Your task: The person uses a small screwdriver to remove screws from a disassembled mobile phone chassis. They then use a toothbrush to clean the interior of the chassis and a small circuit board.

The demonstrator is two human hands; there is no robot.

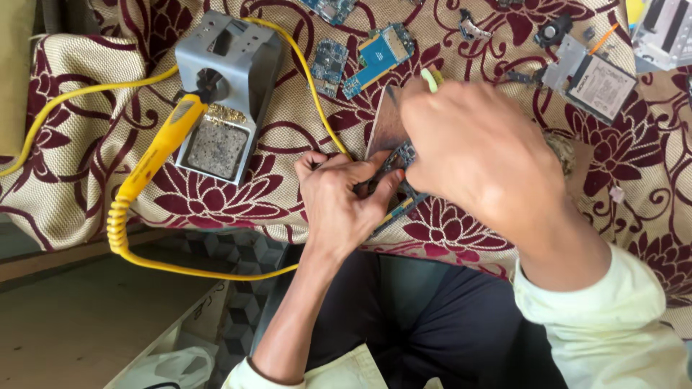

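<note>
Left grip (339, 198) pinches the small circuit board (404, 155) at the table (288, 108) edge, its long axis slanting up-right. Right grip (476, 148) closes on a pale green tool (430, 78), directly above the board, the nearer hand.

Two hands were at work: the left hand (339, 202) and the right hand (472, 148), together on one small circuit board (401, 160). Just above the hands lay two more loose circuit boards (330, 66), side by side, and the edge of a third at the top border. Left of the left hand stood one grey soldering stand (225, 94) holding one yellow soldering iron (160, 148). Up and right of the right hand lay one metal-framed phone part (591, 79).
</note>
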